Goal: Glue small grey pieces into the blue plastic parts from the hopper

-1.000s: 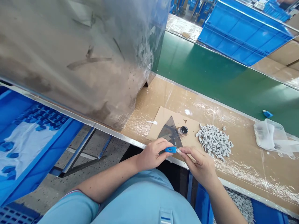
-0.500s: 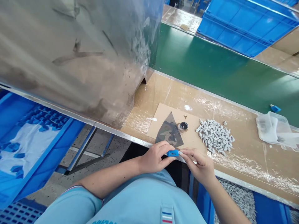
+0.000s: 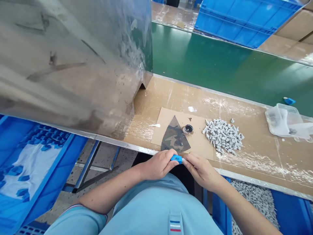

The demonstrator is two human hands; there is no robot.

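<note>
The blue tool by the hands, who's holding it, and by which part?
The left hand holds the tool by its blue handle. The right hand pinches something at the tool's tip, too small to tell what.

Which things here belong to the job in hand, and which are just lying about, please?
Job in hand: blue-handled tool between the left hand and right hand; grey pieces; open black-rimmed pot; camouflage sheet on cardboard.

Lying about: clear plastic; small blue piece; blue crate.
</note>
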